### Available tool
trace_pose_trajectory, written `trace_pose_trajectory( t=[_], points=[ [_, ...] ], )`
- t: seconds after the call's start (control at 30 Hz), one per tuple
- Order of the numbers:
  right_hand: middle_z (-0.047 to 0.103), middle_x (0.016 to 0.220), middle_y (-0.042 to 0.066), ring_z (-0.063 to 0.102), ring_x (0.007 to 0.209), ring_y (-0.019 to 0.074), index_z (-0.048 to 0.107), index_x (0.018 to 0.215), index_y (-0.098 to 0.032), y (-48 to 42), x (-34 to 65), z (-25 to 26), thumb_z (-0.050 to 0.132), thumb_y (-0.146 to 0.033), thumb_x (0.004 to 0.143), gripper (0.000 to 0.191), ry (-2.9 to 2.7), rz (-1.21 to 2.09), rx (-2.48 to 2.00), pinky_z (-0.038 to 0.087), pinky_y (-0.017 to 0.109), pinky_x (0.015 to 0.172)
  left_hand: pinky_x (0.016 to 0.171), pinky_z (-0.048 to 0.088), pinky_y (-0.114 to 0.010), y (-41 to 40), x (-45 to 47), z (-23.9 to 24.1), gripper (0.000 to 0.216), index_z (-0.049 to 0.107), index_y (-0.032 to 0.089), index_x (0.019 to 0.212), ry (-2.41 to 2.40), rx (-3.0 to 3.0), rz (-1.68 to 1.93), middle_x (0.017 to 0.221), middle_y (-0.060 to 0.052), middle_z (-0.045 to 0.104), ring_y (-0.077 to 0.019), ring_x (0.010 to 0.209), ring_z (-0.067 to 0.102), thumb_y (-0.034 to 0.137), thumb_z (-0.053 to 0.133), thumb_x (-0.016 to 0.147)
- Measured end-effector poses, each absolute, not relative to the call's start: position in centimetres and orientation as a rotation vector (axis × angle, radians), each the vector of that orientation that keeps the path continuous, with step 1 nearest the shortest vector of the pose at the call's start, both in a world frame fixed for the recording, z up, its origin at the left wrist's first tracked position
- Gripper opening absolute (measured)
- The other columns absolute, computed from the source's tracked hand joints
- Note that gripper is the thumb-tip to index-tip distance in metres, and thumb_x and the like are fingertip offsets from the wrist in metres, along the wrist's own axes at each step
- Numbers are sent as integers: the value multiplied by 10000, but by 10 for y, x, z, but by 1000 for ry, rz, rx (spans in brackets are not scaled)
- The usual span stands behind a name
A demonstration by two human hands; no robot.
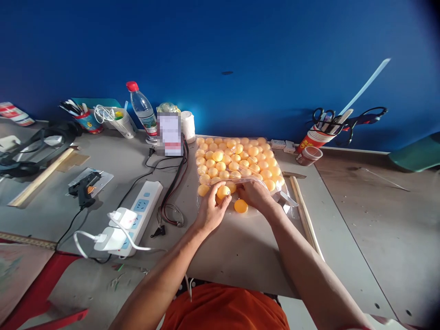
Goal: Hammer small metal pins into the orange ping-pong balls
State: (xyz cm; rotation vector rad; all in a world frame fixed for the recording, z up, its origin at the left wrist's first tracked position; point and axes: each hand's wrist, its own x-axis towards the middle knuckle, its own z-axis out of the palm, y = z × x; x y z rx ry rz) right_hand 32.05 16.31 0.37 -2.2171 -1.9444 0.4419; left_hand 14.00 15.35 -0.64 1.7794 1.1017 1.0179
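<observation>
A clear plastic bag (237,158) full of orange ping-pong balls lies flat against the back of the table. At its near edge my left hand (212,208) is closed around one ping-pong ball (223,192), thumb on its right side. My right hand (256,197) is at the bag's front opening, its fingers partly under the plastic. What those fingers hold, if anything, is hidden. Between my hands a loose orange ball (241,206) rests on the table, just in front of the bag.
Left of the bag are a power strip (146,201) with plugs, cables, a glue gun (82,188) and a water bottle (143,112). To the right lie a wooden stick (305,217) and a red cup (316,136) holding scissors. A blue wall closes off the back.
</observation>
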Motion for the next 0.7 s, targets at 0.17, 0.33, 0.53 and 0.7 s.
trace_pose_trajectory(
  t=[0.17, 0.33, 0.53, 0.7],
  points=[
    [697, 897, 70, 599, 811, 175, 658, 824, -158, 157, 330, 23, 499, -176, 843, 162, -1851, 642, -1992, 429, 259, 708, 972, 524, -367, 154, 141, -7, 339, 560, 198, 1202, 1036, 1735, 1040, 1197, -93, 671, -218, 1091, 643, 321, 599, 889],
    [621, 752, -1, 531, 662, 124, 599, 776, -193, 124, 338, 60, 541, -228, 852, 103, -1859, 1125, -1487, 423, 239, 591, 934, 540, -390, 154, 142, -6, 360, 568, 189, 1208, 1089, 1665, 968, 1162, -96, 682, -238, 1062, 656, 328, 601, 878],
    [723, 990, 39, 643, 855, 172, 653, 884, -223, 93, 334, 58, 540, -243, 916, 120, -2017, 1417, -1247, 498, 305, 744, 1026, 491, -426, 155, 141, -2, 391, 572, 185, 1230, 1138, 1674, 963, 1277, -112, 650, -267, 1193, 609, 293, 603, 855],
    [678, 983, 50, 598, 877, 191, 604, 835, -217, 101, 333, 41, 538, -222, 891, 87, -1813, 979, -1541, 472, 341, 782, 994, 508, -366, 153, 140, 1, 356, 576, 199, 1210, 1075, 1680, 982, 1260, -95, 660, -231, 1151, 629, 332, 608, 881]
  ],
)
